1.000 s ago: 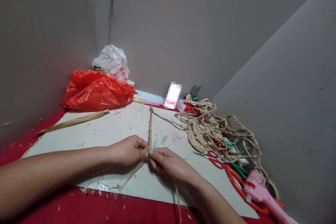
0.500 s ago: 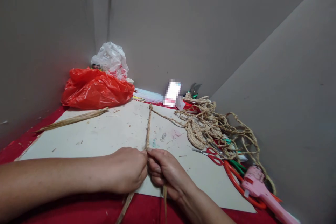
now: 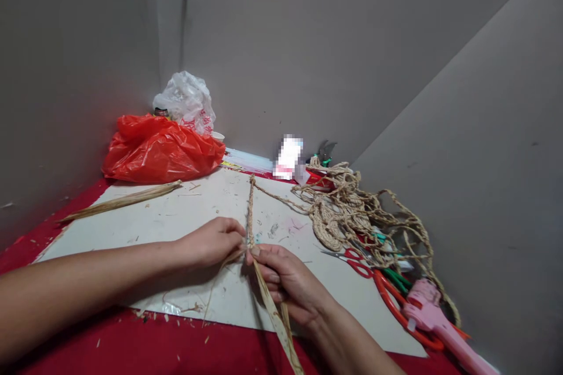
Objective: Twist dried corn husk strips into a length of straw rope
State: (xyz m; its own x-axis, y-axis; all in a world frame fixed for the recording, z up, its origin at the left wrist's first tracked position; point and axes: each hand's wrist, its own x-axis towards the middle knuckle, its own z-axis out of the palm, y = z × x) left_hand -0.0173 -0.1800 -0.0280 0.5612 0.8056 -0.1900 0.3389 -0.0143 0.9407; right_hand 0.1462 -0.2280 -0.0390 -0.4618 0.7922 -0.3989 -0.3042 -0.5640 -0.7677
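A tan braided cord (image 3: 250,211) runs down the middle of the white board from a knot at its far end. My right hand (image 3: 285,278) pinches the cord's near end between thumb and fingers, and long flat dried-leaf strips (image 3: 275,310) hang from that grip toward me. Just left of the same spot, my left hand (image 3: 215,240) is closed on a thinner leaf strand (image 3: 231,256) whose loose end trails down. Its fingertips are partly hidden.
A tangle of braided cord (image 3: 338,211), red-handled scissors (image 3: 358,262) and a pink glue gun (image 3: 428,310) lie at right. A red plastic bag (image 3: 162,149) sits back left, with a bundle of dried leaves (image 3: 123,199) before it. Grey walls stand behind.
My left hand has moved slightly up and back from the cord's end, drawing a strand leftward. The leaf strips at my right hand now hang to the right.
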